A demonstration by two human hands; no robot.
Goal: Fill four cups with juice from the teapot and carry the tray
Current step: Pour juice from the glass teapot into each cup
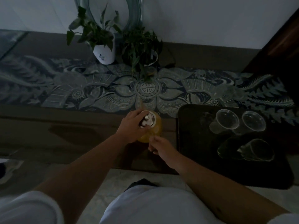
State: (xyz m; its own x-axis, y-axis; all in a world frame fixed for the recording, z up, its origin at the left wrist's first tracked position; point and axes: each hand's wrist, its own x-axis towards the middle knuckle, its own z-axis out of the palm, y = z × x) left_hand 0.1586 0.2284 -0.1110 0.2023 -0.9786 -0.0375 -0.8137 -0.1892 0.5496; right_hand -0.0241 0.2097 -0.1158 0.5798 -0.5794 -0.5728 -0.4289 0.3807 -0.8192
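Teapot (154,126), clear glass, full of orange-yellow juice, stands on the bench (64,126) between both hands. Its lid (148,121) is pale with a metal knob at the centre. Dim light throughout; fine detail is poor.

Left hand (131,126) lies over the left side of the teapot, fingers curved round the lid edge and body, touching it. Right hand (159,147) is at the teapot's near right side, fingers curled and pinching what looks like the clear handle; the handle itself is hard to make out.

Tray (194,143), dark and rectangular, sits just right of the right hand, partly overhanging the bench's near edge. Four clear plastic cups rest on it: two at the far side, far-left cup (226,121) and far-right cup (253,121), side by side; two nearer, near-left cup (229,148) and near-right cup (258,150). All four look empty.

Beyond the hands, a patterned blue runner (97,91) crosses the bench. A white potted plant (105,52) and a second plant (142,46) stand at the far side against the wall.
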